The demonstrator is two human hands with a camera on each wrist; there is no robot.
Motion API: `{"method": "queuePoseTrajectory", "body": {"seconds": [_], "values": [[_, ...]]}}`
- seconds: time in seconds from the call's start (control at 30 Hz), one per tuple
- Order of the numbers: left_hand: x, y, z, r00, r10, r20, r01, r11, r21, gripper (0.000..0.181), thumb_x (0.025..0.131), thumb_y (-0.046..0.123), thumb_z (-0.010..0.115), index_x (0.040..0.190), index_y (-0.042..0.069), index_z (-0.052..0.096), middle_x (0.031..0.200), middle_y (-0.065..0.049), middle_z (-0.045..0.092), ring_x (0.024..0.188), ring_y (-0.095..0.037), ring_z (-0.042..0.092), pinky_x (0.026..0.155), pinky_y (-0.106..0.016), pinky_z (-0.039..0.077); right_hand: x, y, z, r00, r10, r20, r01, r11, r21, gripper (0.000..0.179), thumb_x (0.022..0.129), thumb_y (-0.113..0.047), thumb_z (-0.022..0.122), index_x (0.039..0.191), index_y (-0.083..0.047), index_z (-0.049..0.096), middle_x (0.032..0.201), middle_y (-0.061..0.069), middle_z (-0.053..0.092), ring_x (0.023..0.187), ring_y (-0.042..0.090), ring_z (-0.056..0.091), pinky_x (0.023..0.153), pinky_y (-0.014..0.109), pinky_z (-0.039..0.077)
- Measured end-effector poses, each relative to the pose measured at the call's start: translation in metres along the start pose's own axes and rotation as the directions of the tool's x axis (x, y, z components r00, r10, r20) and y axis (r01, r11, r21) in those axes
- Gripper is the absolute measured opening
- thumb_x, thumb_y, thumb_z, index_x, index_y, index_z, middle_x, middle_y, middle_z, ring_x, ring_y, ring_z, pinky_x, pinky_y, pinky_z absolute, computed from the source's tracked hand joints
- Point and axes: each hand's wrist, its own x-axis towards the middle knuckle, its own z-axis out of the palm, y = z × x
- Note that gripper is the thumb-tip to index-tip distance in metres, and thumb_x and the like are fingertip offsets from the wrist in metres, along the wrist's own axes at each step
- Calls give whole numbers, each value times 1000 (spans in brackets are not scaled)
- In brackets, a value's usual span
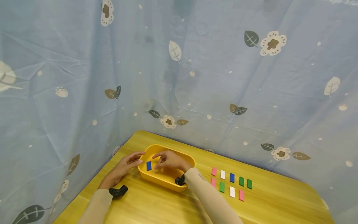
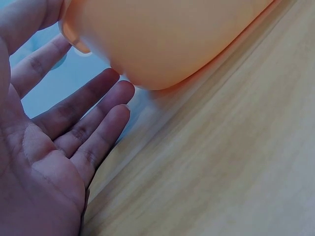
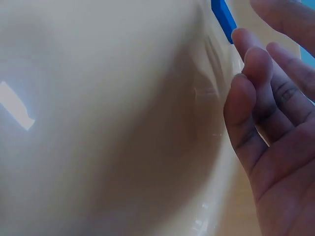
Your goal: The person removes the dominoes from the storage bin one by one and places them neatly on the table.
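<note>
A yellow plastic bin point(image 1: 165, 185) stands on the wooden table. Inside it, near its left end, lies a blue block point(image 1: 149, 165), which also shows at the top of the right wrist view point(image 3: 224, 19). My right hand point(image 1: 169, 161) hovers within the bin just right of this block, thumb and forefinger apart with nothing between them. At the bin's left end, my left hand point(image 1: 124, 167) touches the rim with fairly straight fingers. The left wrist view shows its fingertips point(image 2: 120, 91) by the bin's outer wall.
Right of the bin, two rows of small blocks lie on the table point(image 1: 279, 199): pink point(image 1: 214, 171), white point(image 1: 222, 174), blue point(image 1: 232, 177) and green point(image 1: 241, 181). A patterned blue curtain point(image 1: 209, 77) hangs behind and to the left. Black wrist devices point(image 1: 118, 191) sit at both cuffs.
</note>
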Motion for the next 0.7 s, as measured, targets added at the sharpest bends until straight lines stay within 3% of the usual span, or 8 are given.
{"method": "queuePoseTrajectory", "body": {"seconds": [0.17, 0.43, 0.7], "values": [[0, 0, 0, 1000, 0, 3, 0, 1000, 0, 46, 92, 37, 62, 136, 34, 50, 143, 2, 41, 130, -24, 39, 103, -45, 37, 3, -3, 5, 1000, 16, 7, -16, 1000, -9, 51, 82, -27, 76, 128, -12, 59, 81, -4, 71, 69, 22, 65, 65, 27, 52], [1, -6, -1, 1000, 10, 13, -10, 1000, -14, 47, 92, 37, 62, 137, 33, 50, 142, -1, 44, 129, -25, 42, 103, -45, 37, 9, -1, 15, 1000, 28, -3, -28, 989, -148, 52, 81, -31, 77, 127, -14, 60, 77, -9, 68, 66, 8, 62, 63, 22, 50], [1, -7, -2, 1000, 9, 12, -9, 1000, 1, 46, 92, 39, 62, 136, 34, 50, 142, 1, 44, 131, -24, 40, 107, -51, 31, 14, -1, 19, 996, 60, -59, -69, 985, -161, 52, 77, -36, 79, 122, -15, 64, 74, -12, 68, 60, 11, 63, 58, 24, 51]]}}
